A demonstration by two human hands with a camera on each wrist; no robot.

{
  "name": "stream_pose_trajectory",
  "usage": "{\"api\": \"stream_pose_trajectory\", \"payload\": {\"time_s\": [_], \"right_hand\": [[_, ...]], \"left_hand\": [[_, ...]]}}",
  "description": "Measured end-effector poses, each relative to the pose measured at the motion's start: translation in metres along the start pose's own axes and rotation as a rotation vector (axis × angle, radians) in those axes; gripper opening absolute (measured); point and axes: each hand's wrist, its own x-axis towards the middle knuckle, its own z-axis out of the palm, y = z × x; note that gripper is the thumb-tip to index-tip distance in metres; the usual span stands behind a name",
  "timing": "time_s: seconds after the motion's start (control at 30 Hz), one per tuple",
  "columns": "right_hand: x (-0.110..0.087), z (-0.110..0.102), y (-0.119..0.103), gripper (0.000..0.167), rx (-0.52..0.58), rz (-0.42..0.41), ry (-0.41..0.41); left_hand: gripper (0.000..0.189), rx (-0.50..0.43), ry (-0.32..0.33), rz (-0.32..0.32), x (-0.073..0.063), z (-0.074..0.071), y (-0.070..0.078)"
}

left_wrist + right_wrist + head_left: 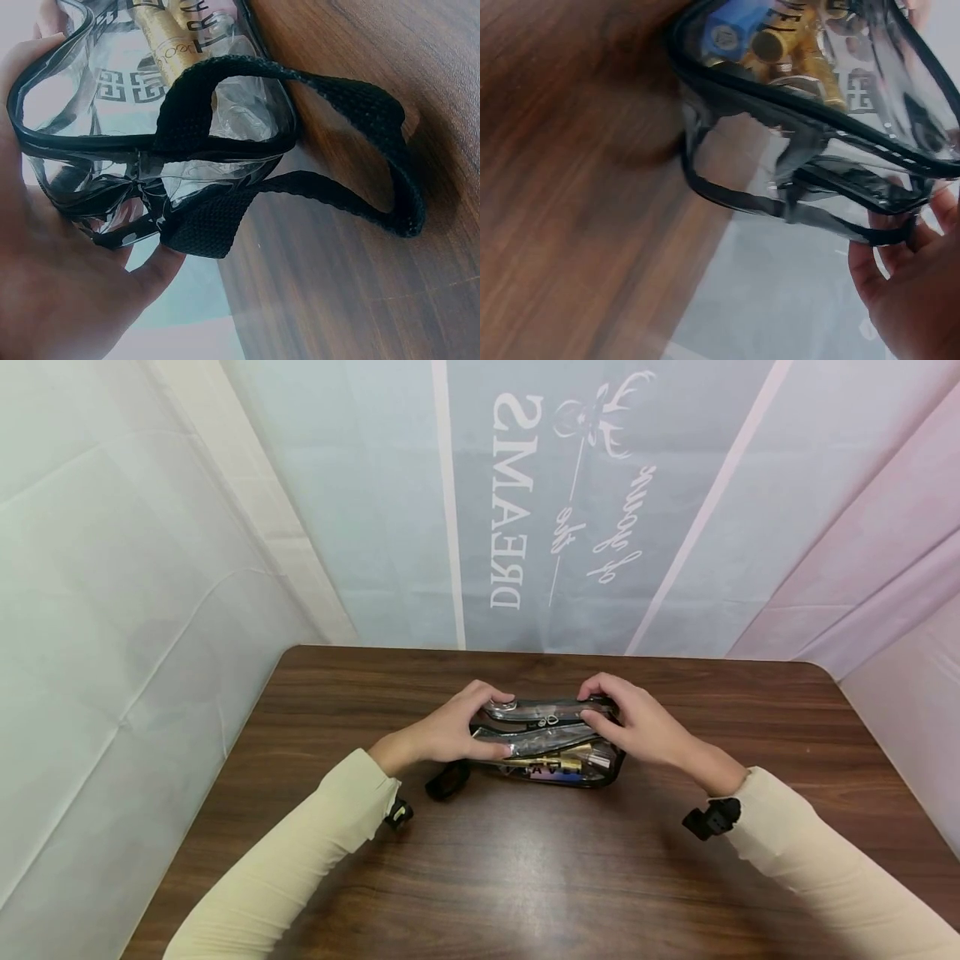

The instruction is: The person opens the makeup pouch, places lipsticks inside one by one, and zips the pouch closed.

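Note:
A clear zip pouch (536,743) with black piping stands on the table, its top parted along the middle. My left hand (453,727) grips its left end, thumb on the near top edge and fingers at the far edge. At the other end my right hand (645,718) holds the top edges in the same way. Through the clear wall show gold tubes (817,71) and a blue item (735,22), with black lettering over them. A black strap handle (360,101) loops out from the left end.
The pouch sits toward the far side of a dark wood-grain table (510,860). Behind the table hangs a pale blue cloth (390,510) with white lettering, and white cloth (112,610) hangs at the left. Each wrist wears a black camera (712,818).

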Motion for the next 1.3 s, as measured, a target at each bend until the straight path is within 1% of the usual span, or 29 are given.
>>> {"api": "stream_pose_trajectory", "payload": {"time_s": [0.13, 0.3, 0.4, 0.53, 0.67, 0.8, 1.0, 1.13, 1.3], "right_hand": [[-0.004, 0.003, 0.004, 0.021, 0.062, 0.030, -0.022], [-0.008, 0.006, 0.009, 0.025, 0.078, 0.029, -0.017], [-0.010, 0.007, 0.011, 0.028, 0.073, 0.035, -0.044], [-0.014, 0.007, 0.015, 0.038, 0.043, 0.004, -0.071], [-0.017, 0.009, 0.020, 0.046, 0.052, -0.041, -0.064], [-0.017, 0.012, 0.023, 0.047, 0.068, -0.061, -0.048], [-0.018, 0.016, 0.026, 0.045, 0.065, -0.073, -0.039], [-0.019, 0.017, 0.028, 0.045, 0.041, -0.098, -0.026], [-0.021, 0.019, 0.029, 0.049, 0.027, -0.122, -0.010]], "left_hand": [[0.075, -0.001, 0.000, -0.003, -0.001, 0.001, 0.000], [0.074, -0.004, 0.001, -0.003, -0.001, 0.001, 0.000], [0.074, -0.002, 0.001, 0.003, -0.001, 0.002, -0.001], [0.074, -0.007, 0.002, 0.003, -0.001, 0.002, -0.001], [0.073, -0.011, 0.004, -0.002, -0.001, 0.002, -0.001], [0.074, -0.021, 0.010, 0.003, -0.002, 0.003, -0.002], [0.074, -0.025, 0.021, 0.037, -0.005, 0.003, -0.003], [0.074, 0.011, 0.020, 0.056, -0.006, 0.001, -0.002], [0.073, 0.070, 0.006, 0.075, -0.007, -0.002, -0.001]]}}
